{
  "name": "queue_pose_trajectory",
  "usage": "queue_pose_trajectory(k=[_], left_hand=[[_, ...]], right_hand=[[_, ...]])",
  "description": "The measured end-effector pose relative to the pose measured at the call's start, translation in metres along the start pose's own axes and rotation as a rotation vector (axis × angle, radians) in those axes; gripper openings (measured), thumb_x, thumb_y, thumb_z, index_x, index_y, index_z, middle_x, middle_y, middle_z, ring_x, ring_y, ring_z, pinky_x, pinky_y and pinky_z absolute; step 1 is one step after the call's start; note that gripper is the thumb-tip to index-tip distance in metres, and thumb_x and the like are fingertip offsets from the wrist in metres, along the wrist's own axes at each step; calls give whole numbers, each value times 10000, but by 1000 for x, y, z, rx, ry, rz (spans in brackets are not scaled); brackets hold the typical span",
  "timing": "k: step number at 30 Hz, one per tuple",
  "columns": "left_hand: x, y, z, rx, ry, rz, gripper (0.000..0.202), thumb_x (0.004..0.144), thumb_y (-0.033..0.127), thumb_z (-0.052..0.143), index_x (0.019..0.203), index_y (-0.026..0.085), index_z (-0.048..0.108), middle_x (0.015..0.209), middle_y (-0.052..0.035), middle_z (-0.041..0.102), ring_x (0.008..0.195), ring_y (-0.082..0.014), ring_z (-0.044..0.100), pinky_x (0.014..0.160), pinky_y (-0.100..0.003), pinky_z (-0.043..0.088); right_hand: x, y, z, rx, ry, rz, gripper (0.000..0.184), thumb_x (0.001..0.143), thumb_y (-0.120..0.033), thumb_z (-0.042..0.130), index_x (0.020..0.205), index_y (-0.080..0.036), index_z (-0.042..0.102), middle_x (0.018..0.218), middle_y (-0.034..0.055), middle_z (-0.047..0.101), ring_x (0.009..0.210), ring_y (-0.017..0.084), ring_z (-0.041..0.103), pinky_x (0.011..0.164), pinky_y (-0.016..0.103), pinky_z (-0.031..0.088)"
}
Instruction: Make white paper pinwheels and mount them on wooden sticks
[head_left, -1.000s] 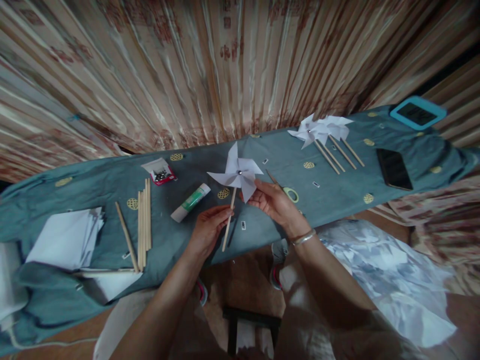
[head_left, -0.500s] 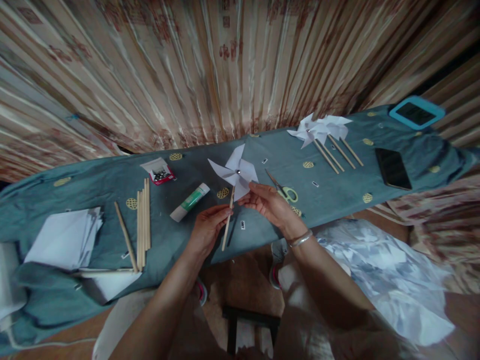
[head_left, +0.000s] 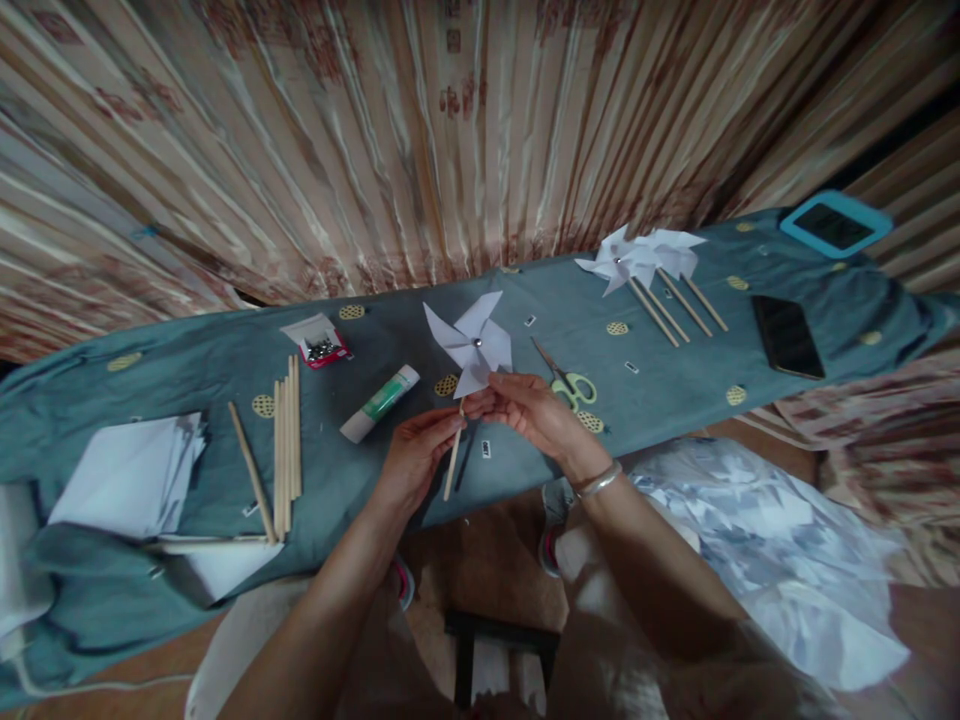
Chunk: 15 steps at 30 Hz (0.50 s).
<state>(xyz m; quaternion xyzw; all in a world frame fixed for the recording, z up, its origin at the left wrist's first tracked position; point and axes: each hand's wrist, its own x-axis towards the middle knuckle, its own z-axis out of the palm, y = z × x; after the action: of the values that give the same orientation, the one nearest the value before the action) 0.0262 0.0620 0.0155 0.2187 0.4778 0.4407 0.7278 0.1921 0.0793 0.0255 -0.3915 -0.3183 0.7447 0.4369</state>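
A white paper pinwheel (head_left: 491,345), with a silvery pin at its centre, is held up over the middle of the table. My left hand (head_left: 416,455) pinches its wooden stick (head_left: 452,470) between thumb and fingers, below the blades. Thumb and fingers of my right hand (head_left: 536,415) close on the lowest blade near the stick; the fingertips are partly hidden. Green-handled scissors (head_left: 581,388) lie just beyond my right hand. To the left of the pinwheel is a green and white glue stick (head_left: 381,403).
At left lie several wooden sticks (head_left: 281,450), a stack of white paper (head_left: 127,475) and a red box of pins (head_left: 319,348). Several pinwheels (head_left: 637,262), a dark phone (head_left: 787,337) and a blue-framed device (head_left: 836,222) rest at right. A plastic bag (head_left: 765,550) sits below the right table edge.
The pinwheel's blades have turned about the pin. My right hand has shifted slightly left, to the blade beside the stick. My left hand has stayed on the stick.
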Motion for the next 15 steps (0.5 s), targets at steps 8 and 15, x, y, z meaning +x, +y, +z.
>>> queue_pose_trajectory(k=[8, 15], left_hand=[[2, 4, -4, -22, 51, 31, 330, 437, 259, 918, 698, 134, 761, 675, -26, 723, 630, -102, 628, 669, -221, 479], [0, 7, -3, 1, 46, -11, 344, 435, 266, 922, 709, 131, 762, 685, -36, 723, 644, -103, 625, 668, -215, 479]], right_hand=[[-12, -17, -16, -138, -74, -54, 505, 682, -661, 748, 656, -156, 758, 632, 74, 737, 558, 140, 664, 497, 228, 475], [-3, -31, -41, -1, 400, -342, 272, 593, -435, 890, 695, -228, 746, 746, -11, 735, 627, 81, 595, 554, 185, 462]])
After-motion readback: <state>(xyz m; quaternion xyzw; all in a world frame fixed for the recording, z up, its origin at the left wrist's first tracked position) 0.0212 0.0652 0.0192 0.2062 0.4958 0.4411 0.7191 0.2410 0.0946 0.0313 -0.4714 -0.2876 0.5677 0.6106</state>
